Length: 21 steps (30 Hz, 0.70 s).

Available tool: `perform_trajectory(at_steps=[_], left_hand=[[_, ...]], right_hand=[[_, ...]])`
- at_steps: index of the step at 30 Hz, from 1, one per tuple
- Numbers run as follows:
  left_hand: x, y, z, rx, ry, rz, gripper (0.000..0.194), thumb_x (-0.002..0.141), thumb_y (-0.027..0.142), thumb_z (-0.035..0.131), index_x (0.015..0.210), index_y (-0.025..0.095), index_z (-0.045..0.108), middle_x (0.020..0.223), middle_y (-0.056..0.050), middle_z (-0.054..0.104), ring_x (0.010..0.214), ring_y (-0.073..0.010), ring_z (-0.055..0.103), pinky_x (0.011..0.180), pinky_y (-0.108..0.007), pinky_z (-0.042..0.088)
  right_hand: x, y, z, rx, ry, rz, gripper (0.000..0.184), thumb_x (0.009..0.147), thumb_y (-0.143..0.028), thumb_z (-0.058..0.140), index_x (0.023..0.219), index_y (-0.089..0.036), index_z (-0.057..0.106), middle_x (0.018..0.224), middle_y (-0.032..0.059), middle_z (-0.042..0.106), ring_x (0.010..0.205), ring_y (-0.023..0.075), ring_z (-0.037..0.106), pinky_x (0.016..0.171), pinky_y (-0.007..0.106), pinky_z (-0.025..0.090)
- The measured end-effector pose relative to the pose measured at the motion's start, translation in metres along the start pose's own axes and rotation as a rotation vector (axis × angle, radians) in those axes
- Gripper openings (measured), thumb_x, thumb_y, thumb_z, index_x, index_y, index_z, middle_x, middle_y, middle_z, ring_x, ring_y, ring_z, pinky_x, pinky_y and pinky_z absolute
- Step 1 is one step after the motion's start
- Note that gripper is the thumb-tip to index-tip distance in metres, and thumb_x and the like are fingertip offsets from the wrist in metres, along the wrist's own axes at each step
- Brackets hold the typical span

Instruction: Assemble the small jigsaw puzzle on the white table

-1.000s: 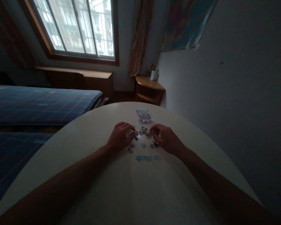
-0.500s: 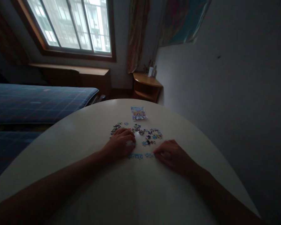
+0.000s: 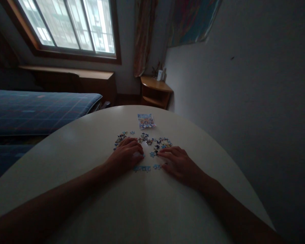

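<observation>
My left hand (image 3: 125, 152) rests palm down on the table, fingers curled and close together. A pale blue jigsaw piece (image 3: 143, 155) shows at its fingertips, mostly hidden by them. My right hand (image 3: 176, 162) has its fingers stretched and apart. Its index finger reaches to the loose jigsaw pieces, by a light blue piece (image 3: 152, 154), and its thumb is beside a small joined section (image 3: 157, 166). Left of that section lies a joined blue strip (image 3: 142, 168). Further loose pieces form clusters at the left (image 3: 120, 137), in the middle (image 3: 144, 137) and at the right (image 3: 165, 142).
A colourful printed packet (image 3: 146, 121) lies behind the pieces on the round white table (image 3: 147, 210). Beyond the table stand a bed with a blue checked mattress (image 3: 40, 110), a wooden corner cabinet (image 3: 156, 84) and a desk (image 3: 96, 73). A wall (image 3: 231, 101) runs along the right.
My right hand has opened its curled fingers and moved its index finger forward to the loose pieces. My left hand stays in place. The whole view has shifted slightly.
</observation>
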<state>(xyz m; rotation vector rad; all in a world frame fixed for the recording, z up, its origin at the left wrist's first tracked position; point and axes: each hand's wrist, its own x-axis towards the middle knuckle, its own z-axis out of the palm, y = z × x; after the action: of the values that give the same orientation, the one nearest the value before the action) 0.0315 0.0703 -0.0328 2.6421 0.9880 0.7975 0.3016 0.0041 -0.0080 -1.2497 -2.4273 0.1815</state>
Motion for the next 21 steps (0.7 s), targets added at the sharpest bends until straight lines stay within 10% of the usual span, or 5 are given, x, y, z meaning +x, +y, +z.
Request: perform_trajectory(at_steps=[12,21], left_hand=[[0.0,0.015,-0.009,-0.003,-0.124,0.236,0.04,0.083,0.035,0.068,0.12,0.022,0.059,0.124,-0.009,0.062,0.123,-0.0297,0.049,0.111,-0.052,0.034],[0.0,0.014,-0.009,-0.056,-0.114,0.299,0.015,0.084,0.027,0.067,0.099,0.024,0.065,0.116,-0.005,0.065,0.118,-0.0256,0.052,0.108,-0.048,0.035]], right_hand=[[-0.001,0.0,0.002,-0.073,-0.047,0.023,0.042,0.096,-0.036,0.055,0.135,-0.02,0.056,0.138,0.0114,0.058,0.131,0.0278,0.044,0.108,0.048,0.035],[0.003,-0.014,0.007,0.135,0.013,0.047,0.011,0.086,-0.025,0.07,0.097,-0.026,0.071,0.11,0.0049,0.069,0.113,0.0238,0.056,0.098,0.043,0.039]])
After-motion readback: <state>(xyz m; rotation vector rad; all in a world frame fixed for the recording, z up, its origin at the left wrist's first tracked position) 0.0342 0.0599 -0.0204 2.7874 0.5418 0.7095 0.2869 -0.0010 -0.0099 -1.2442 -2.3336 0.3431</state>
